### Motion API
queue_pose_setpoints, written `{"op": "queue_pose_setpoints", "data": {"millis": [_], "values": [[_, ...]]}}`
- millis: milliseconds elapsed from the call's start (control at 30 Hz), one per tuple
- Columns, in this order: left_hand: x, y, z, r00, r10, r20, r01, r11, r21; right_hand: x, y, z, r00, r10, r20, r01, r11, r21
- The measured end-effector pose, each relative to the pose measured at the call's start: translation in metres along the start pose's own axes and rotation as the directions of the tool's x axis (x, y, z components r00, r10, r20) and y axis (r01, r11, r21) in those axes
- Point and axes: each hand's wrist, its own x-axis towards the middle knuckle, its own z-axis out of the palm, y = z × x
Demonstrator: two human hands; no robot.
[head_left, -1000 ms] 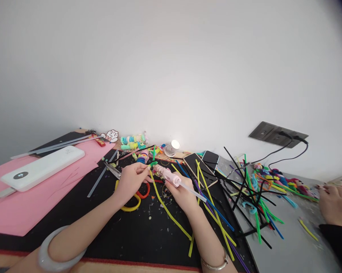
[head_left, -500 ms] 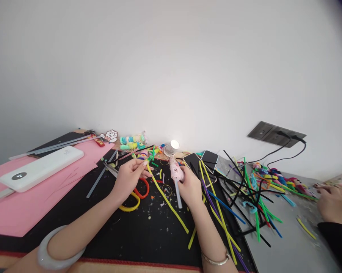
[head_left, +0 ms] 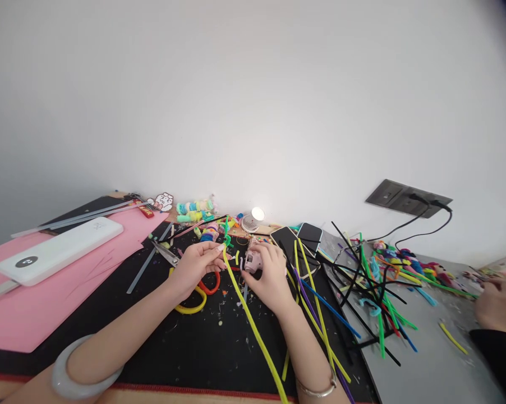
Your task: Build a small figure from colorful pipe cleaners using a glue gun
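Observation:
My left hand (head_left: pixel 198 266) is closed, pinching the upper end of a long yellow pipe cleaner (head_left: pixel 253 325), which runs down toward the table's front edge. At its pinched end a curled green pipe cleaner (head_left: pixel 226 238) sticks up. Around a small pale pink hot glue gun (head_left: pixel 253 259) the fingers of my right hand (head_left: pixel 272 275) are curled, low over the black mat. A clear glue stick (head_left: pixel 245 293) pokes out of the gun toward me. Scissors (head_left: pixel 192 306) with orange and yellow handles lie partly hidden behind my left hand and forearm.
A lit lamp (head_left: pixel 253 220) stands by the wall. Two phones (head_left: pixel 309 234) and a tangle of pipe cleaners (head_left: pixel 379 292) lie to the right. At left, a white power bank (head_left: pixel 63 249) rests on pink paper (head_left: pixel 21 320). Another person's hand (head_left: pixel 499 306) is at far right.
My right hand has turned over the glue gun, which now lies more sideways. The yellow pipe cleaner has swung nearer to me, and the green piece stands more visible above my left fingertips.

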Motion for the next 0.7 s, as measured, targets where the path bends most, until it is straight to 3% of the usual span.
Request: {"op": "queue_pose_setpoints", "data": {"millis": [133, 267, 433, 700], "values": [[0.000, -0.004, 0.001, 1.000, 0.024, -0.020, -0.021, 0.993, 0.115, 0.000, -0.015, 0.007, 0.979, -0.189, 0.075, 0.182, 0.979, 0.093], [0.001, -0.005, 0.002, 0.999, 0.044, -0.011, -0.040, 0.967, 0.253, -0.001, -0.018, 0.015, 0.961, -0.273, 0.032, 0.267, 0.956, 0.120], [0.000, -0.002, 0.004, 0.994, 0.098, 0.042, -0.106, 0.912, 0.397, -0.001, -0.009, 0.014, 0.974, -0.184, -0.131, 0.210, 0.952, 0.224], [-0.004, -0.003, 0.008, 0.984, 0.138, 0.110, -0.175, 0.843, 0.508, -0.003, -0.007, 0.013, 0.971, -0.080, -0.225, 0.143, 0.950, 0.278]]}}
